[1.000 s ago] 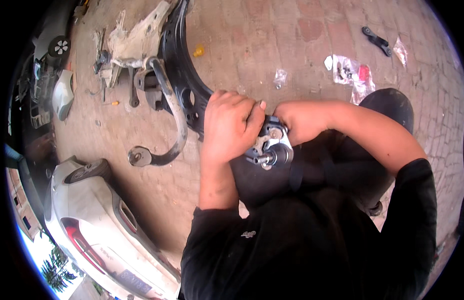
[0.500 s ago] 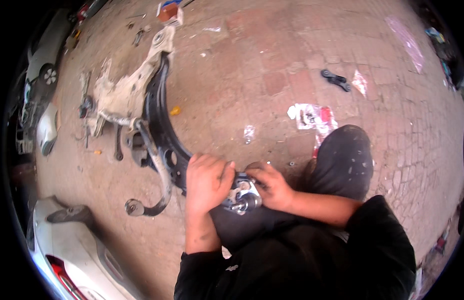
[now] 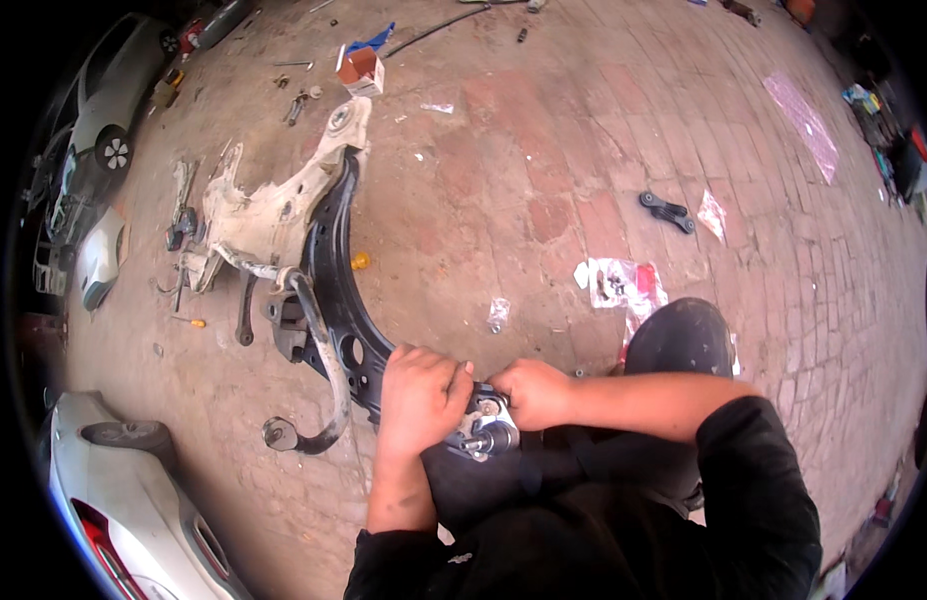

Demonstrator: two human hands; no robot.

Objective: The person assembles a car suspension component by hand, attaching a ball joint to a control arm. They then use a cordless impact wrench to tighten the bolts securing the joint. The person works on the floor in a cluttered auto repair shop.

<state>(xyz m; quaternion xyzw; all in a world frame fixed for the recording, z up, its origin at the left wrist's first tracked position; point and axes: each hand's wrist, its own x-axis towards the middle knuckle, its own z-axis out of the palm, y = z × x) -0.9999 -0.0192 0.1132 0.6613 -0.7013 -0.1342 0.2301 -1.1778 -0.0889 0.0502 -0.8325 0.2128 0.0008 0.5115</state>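
Observation:
A long black control arm [image 3: 328, 250] reaches from a beige subframe [image 3: 261, 205] to my lap. My left hand [image 3: 418, 395] is wrapped over its near end, thumb toward the ball joint. The ball joint [image 3: 495, 437], with a silver mounting plate and a threaded stud, sits at that end, just above my thigh. My right hand [image 3: 538, 395] is closed against the far right edge of the plate; its curled fingers hide whatever they pinch. A grey stabilizer bar [image 3: 326, 355] curves down beside the control arm on the left.
Two black links [image 3: 667, 212] and plastic bags [image 3: 623, 283] lie on the brick floor to the right. An open box [image 3: 361, 72] stands beyond the subframe. A yellow piece [image 3: 360, 261] lies by the arm. A silver bumper [image 3: 133, 490] is at the lower left, a car [image 3: 103, 130] at the upper left.
The view has tilted, so the scene sits lower in the picture. My right hand's fingers have curled in more tightly beside the ball joint plate. My left hand keeps its grip.

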